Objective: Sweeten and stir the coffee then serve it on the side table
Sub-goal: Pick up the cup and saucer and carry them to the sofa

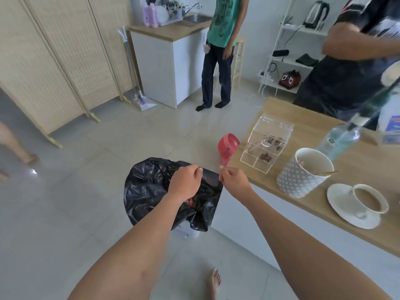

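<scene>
A white cup of milky coffee [370, 200] stands on a white saucer [344, 215] on the wooden counter [303, 215] at my right. Behind it, a patterned mug [299, 177] holds thin wooden stirrers. Both my hands are off the counter, over a bin lined with a black bag [151, 191] on the floor. My left hand [186, 180] and my right hand [232, 180] are pinched close together at the bag's far rim, and a strip of the bag looks stretched between them. Whether they also hold something small is hidden.
A clear acrylic box [267, 144] with sachets and a glass bottle [337, 140] stand on the counter. A red fan [227, 148] sits on the floor by the counter's end. A person in a green shirt [224, 40] stands ahead; another in dark clothes [346, 74] stands behind the counter.
</scene>
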The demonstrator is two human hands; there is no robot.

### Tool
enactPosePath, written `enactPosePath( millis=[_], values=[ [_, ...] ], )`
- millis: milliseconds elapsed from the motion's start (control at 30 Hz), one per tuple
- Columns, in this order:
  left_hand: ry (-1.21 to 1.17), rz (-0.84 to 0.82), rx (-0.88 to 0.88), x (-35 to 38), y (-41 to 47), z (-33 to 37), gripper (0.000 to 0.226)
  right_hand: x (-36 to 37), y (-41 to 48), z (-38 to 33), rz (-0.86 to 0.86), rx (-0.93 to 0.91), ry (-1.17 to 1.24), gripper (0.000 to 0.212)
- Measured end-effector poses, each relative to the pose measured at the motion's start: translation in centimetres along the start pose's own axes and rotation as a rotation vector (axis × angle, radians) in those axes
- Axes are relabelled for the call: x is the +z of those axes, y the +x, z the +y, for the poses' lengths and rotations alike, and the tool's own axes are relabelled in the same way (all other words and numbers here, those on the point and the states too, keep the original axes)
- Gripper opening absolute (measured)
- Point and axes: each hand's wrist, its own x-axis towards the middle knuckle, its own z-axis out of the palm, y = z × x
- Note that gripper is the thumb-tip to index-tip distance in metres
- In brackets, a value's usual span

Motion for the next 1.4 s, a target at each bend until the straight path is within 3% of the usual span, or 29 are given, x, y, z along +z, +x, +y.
enactPosePath(
  millis=[533,800,967,1167,1400],
  values=[
    [-0.061,-0.382,0.184,13.9,-1.7,17.3,0.038,-18.2,-9.2,14.1,0.35,0.276,0.077,0.046],
    [-0.133,-0.555,0.203,22.0,-2.7,24.7,0.034,-26.4,-11.6,21.1,0.428,0.352,0.087,0.048],
    [-0.133,-0.518,0.172,25.3,-1.9,28.1,0.022,-30.8,-11.4,24.2,0.457,0.37,0.134,0.048],
    [-0.207,-0.418,0.045,27.2,0.1,31.1,0.033,-34.4,-9.8,26.5,0.464,0.365,0.168,0.048],
    [-0.215,-0.417,-0.111,28.4,1.8,32.2,0.059,-35.8,-8.0,27.7,0.468,0.361,0.219,0.036]
  ],
)
